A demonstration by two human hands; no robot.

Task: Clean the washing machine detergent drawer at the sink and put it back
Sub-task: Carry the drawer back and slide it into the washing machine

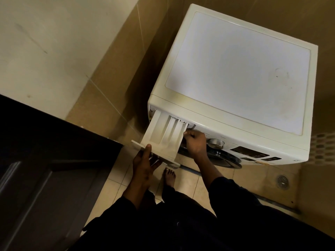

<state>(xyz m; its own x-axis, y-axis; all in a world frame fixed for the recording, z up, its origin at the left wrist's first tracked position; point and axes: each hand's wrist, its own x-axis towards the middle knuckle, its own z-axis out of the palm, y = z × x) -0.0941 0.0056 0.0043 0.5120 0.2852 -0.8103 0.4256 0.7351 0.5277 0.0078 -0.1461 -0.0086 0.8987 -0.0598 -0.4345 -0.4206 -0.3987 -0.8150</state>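
The white detergent drawer (164, 131) sticks far out of its slot at the top left of the front of the cream washing machine (235, 73). Its compartments face up and look bare. My left hand (145, 160) grips the drawer's front panel, thumb on top and fingers underneath. My right hand (194, 141) holds the drawer's right side wall near the slot, fingers curled over the edge. The slot's inside is hidden.
A dark wooden door (45, 160) stands at the left, close to the drawer's front. The machine's silver dial (215, 143) and dark display (250, 151) lie right of my right hand. Beige floor tiles, my bare foot (169, 176) and a floor drain (282, 180) are below.
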